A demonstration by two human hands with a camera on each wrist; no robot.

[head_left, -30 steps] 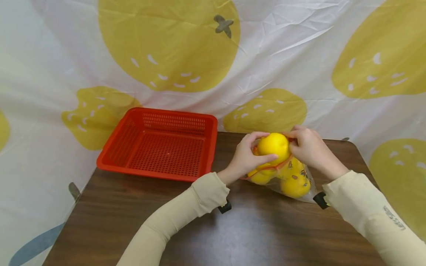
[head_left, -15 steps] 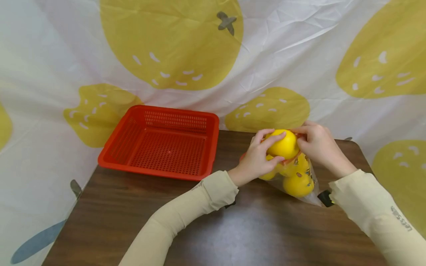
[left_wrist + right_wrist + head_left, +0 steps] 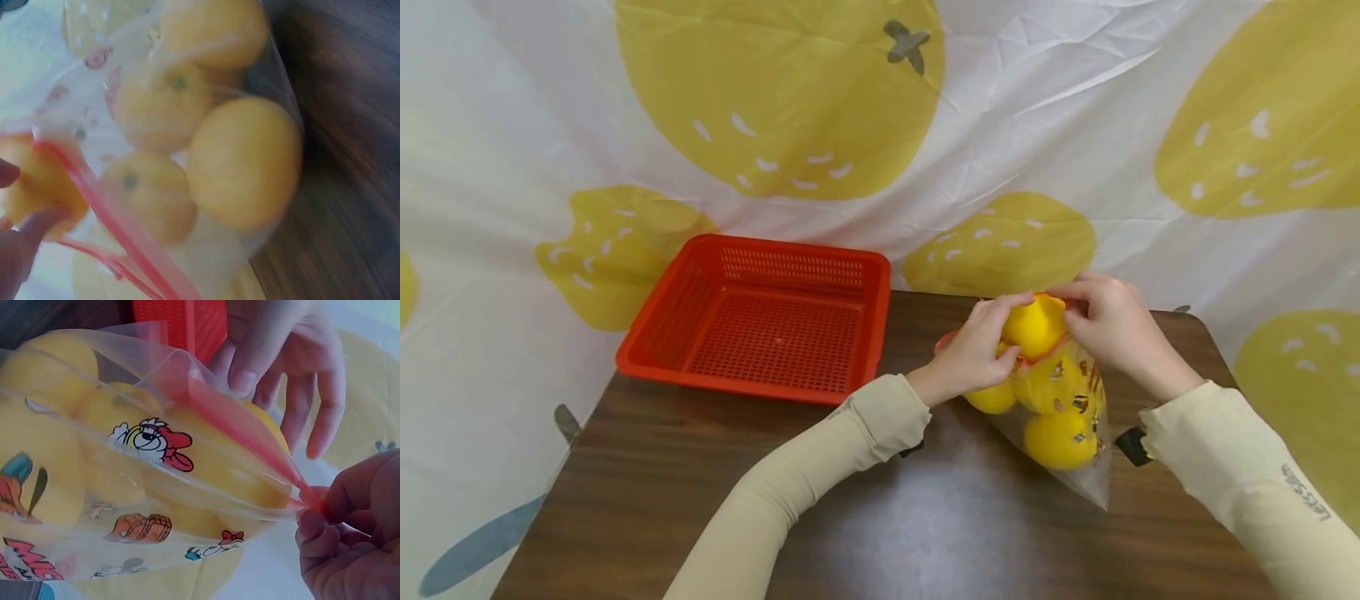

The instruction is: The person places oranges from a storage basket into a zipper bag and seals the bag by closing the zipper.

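Observation:
A clear zip bag [image 3: 1093,479] with a red seal and cartoon prints holds several yellow-orange oranges [image 3: 1060,440]. In the right wrist view, my right hand [image 3: 362,519] pinches the corner of its red-edged mouth between thumb and fingers. My left hand [image 3: 973,346] curves its thumb and fingers around the topmost orange [image 3: 1033,325], which sits in the bag's mouth. The left wrist view shows the left thumb [image 3: 40,228] against this orange beside the red zip strip [image 3: 112,212]. More oranges [image 3: 244,162] lie deeper inside, seen through the blurred plastic.
A red slotted plastic basket [image 3: 775,350] with nothing in it stands left of the bag on the dark wooden table [image 3: 865,533]. Behind the table hangs a white cloth [image 3: 985,142] printed with yellow fruit.
The topmost orange has sunk lower into the bag's mouth, with the left hand still around it. The bag's bottom has swung toward the near edge, and the right hand has shifted slightly right.

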